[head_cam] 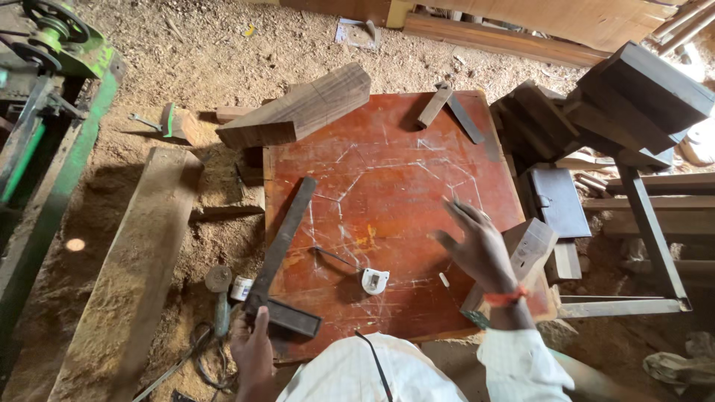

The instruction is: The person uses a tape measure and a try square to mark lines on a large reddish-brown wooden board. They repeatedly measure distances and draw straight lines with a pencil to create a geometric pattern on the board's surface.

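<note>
Dark metal try square (281,257), long blade running diagonally from the near-left corner up toward the middle of the reddish-brown board worktop (387,156), thick stock lying crosswise at the near end. Gripped at that corner by the left hand (253,350), fingers wrapped shut around the stock where it overhangs the worktop's near-left edge. Right hand (477,249) raised above the worktop's right side, fingers spread, holding nothing, orange band at the wrist. Just beside it, at the right edge, a pale rectangular wood block (527,253). Between the hands, a small white tape measure (375,281) with its dark strap trailing left. White chalk lines scrawled across the worktop's centre, otherwise bare there. At the far-left corner, a large notched timber block (298,112) overhanging the edge; at the far edge, two short wooden strips (450,108) crossed in a V. Left of the worktop, a long rough plank (134,275) on the sawdust floor; right, stacked dark timber pieces (640,97).
</note>
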